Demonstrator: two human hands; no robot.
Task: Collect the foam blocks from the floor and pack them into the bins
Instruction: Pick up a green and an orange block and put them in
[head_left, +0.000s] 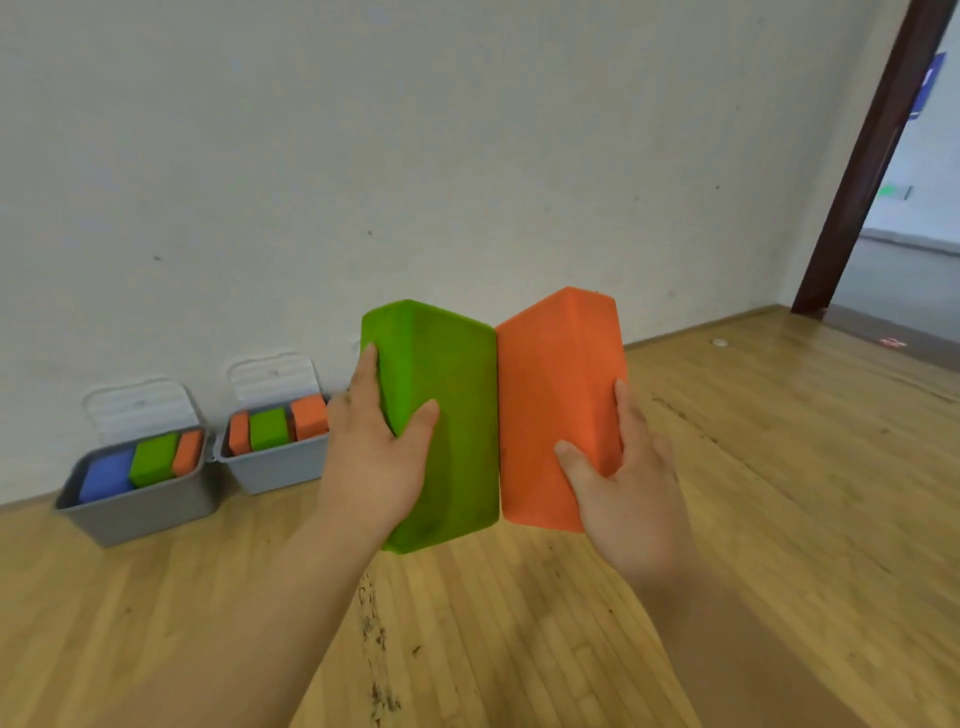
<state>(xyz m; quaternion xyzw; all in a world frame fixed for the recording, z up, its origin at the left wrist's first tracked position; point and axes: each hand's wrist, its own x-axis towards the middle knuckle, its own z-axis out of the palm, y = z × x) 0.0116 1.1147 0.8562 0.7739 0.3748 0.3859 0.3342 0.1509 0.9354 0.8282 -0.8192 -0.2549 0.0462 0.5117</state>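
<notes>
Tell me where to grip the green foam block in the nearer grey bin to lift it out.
Grip its top end, coming straight down from above. The green foam block stands upright in the nearer grey bin and pokes above the rim. An orange block crowds one side, so pinching front to back across the exposed top looks easiest.

A floor (545, 639) of pale wooden planks runs to a white wall. At the far left, two grey bins stand on it against the wall, just beside each other: the left bin (140, 512) nearer, the right bin (278, 467) a little farther. A trail of dark scuff marks (371, 623) crosses the near middle boards. At the far right lies a small pale round thing (719, 342), too small to identify, and a reddish spot (892, 342) by the doorway.
</notes>
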